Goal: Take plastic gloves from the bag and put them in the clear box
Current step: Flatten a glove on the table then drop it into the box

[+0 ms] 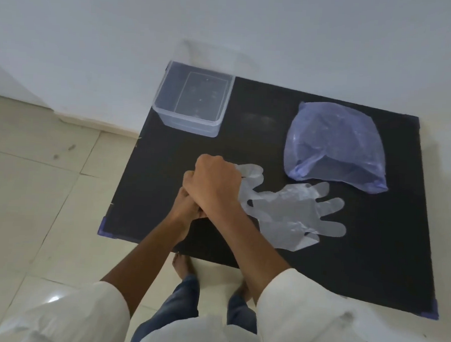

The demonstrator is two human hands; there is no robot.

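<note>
White sleeves (303, 313) fill the bottom of the view, with blue jeans (183, 312) and bare feet (181, 264) on the pale tiled floor (35, 187) below them. Both forearms reach forward over the near edge of the black table (167, 154). Right hand (213, 186) lies crossed over the left hand (185, 202); the two are pressed together, fingers curled, and a glove (250, 176) sticks out from under the right hand toward the right. Whether the left hand grips any of the plastic: cannot tell, it is mostly hidden. Just right of the hands, more clear plastic gloves (295, 213) lie flat on the table, overlapping, fingers pointing right. Beyond them, at far right, the bluish plastic bag (335, 145) sits slumped, its mouth toward the gloves. At the far left corner stands the clear box (194, 101), open-topped, no gloves inside, well apart from the bag. White wall (227, 19) behind the table.
</note>
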